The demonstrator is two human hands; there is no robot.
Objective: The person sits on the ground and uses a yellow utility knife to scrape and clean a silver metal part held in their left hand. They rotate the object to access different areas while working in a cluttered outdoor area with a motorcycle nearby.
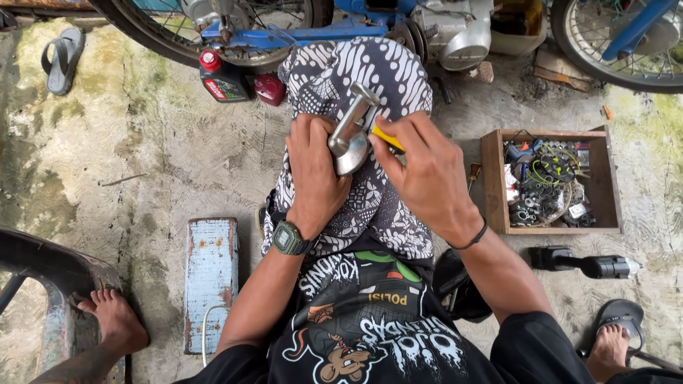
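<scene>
The left hand (313,171) is clenched around a shiny, curved metal part (351,131), smooth and tubular, resting on black-and-white patterned cloth (370,78) over the lap. Just right of the metal part, the right hand (425,171) pinches a thin yellow tool (388,139) touching it. Farther right of the part sits a wooden box (492,178) of tangled small parts on rough concrete floor (178,149).

Two hands at work, left hand (313,167) and right hand (427,174), on one shiny metal pipe part (351,131). Two spoked motorbike wheels (213,28) up top, one black oil bottle with red cap (222,77). One open wooden box of small parts (494,178), one pale blue rusty metal block (210,277), two bare feet (114,320), one grey rubber sandal (62,58).
</scene>
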